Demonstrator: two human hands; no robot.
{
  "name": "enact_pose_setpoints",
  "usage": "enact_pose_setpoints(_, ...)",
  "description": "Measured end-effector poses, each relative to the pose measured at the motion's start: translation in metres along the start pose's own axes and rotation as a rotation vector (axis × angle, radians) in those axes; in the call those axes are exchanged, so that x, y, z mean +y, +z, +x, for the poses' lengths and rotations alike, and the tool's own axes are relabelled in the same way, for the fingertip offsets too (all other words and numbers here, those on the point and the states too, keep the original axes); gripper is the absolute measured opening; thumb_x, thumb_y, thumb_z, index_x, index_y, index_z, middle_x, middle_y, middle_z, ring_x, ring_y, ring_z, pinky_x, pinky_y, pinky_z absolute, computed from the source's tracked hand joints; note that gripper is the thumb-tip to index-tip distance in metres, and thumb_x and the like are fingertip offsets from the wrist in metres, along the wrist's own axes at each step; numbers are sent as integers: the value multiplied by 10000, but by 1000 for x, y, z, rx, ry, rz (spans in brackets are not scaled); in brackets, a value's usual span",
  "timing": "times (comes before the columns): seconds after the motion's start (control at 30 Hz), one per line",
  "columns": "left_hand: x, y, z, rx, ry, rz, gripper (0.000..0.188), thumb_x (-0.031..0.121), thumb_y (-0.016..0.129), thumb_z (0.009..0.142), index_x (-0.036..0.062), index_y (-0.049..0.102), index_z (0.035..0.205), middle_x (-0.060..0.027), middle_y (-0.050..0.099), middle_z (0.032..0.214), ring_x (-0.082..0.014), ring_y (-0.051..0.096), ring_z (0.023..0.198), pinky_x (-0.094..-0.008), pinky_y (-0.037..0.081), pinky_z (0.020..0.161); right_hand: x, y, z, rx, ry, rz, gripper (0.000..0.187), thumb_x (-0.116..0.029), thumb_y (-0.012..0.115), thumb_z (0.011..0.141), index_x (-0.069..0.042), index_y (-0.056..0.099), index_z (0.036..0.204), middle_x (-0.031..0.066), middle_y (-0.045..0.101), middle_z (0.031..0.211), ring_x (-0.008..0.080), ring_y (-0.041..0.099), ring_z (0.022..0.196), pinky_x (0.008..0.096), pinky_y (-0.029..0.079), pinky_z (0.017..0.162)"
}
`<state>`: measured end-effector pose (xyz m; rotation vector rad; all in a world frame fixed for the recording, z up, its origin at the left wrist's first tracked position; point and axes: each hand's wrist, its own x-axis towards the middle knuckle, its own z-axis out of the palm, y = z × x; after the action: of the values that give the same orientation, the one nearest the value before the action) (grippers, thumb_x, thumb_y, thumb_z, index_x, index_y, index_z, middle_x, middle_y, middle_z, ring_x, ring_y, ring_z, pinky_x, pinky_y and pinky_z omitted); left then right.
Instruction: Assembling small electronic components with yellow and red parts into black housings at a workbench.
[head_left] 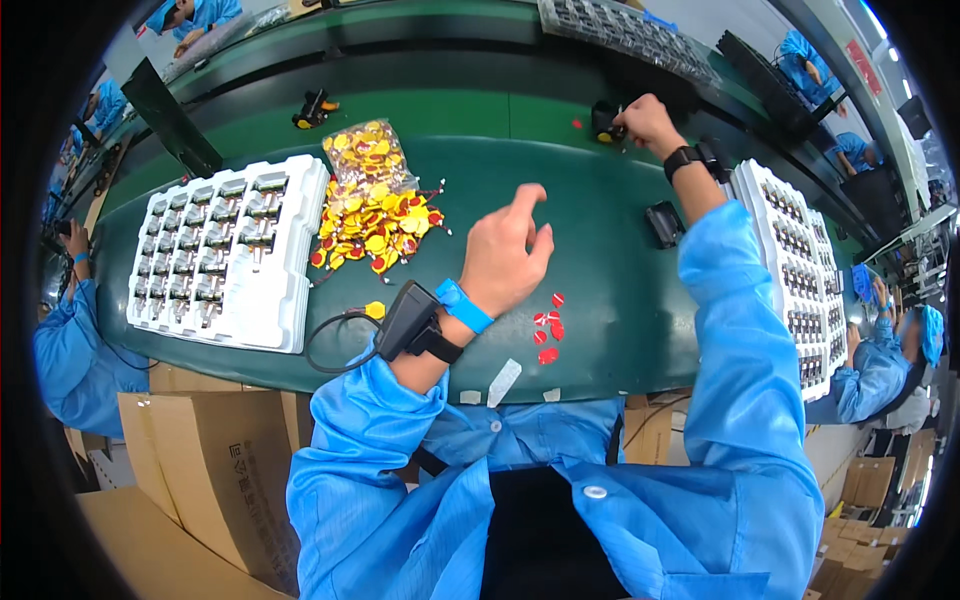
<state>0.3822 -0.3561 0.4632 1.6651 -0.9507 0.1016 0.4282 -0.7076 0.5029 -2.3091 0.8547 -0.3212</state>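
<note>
My right hand reaches to the far side of the green work table, its fingers closed at the edge of a small black device with a yellow patch on it. My left hand hovers over the middle of the table, index finger stretched out and thumb apart, with nothing in it. Several red round stickers lie nearer to me. Beside the left hand is a pile of yellow disc-shaped parts with wires, spilling below a clear plastic bag. A single yellow disc lies by my left wrist.
White trays of small metal-and-board parts stand at left and right. A black case lies near my right forearm. Another black device sits on the far green strip. Cardboard boxes stand below left; co-workers sit around.
</note>
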Motion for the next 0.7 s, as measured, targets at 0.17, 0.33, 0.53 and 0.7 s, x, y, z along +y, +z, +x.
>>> enact_pose_setpoints(0.17,-4,3,2,-81,57,32,224,50,643,838,47,576,1052,-95,548,614,-262,565,535,-384,424,520,9,16,25,-84,102,120,245,-119,765,820,62,666,688,100,609,574,168,561,426,338,416,381)
enact_pose_setpoints(0.33,-4,-4,-2,-87,52,48,139,43,635,846,39,588,977,-90,541,610,-240,551,519,-370,413,506,-18,2,-17,-23,-20,-7,384,-259,725,909,37,656,676,68,603,564,147,551,425,294,425,400)
enact_pose_setpoints(0.53,3,3,-1,-123,52,43,76,43,640,849,29,597,909,-83,547,611,-200,530,498,-342,396,485,-24,-25,-136,70,-242,435,250,-146,677,882,15,650,693,28,585,556,85,532,462,243,392,431)
enact_pose_setpoints(0.7,5,-8,2,-110,49,101,64,55,645,868,8,605,850,-80,555,612,-161,517,498,-301,387,487,2,25,-216,88,-500,318,222,-102,672,879,30,604,713,65,514,527,99,463,471,287,360,470)
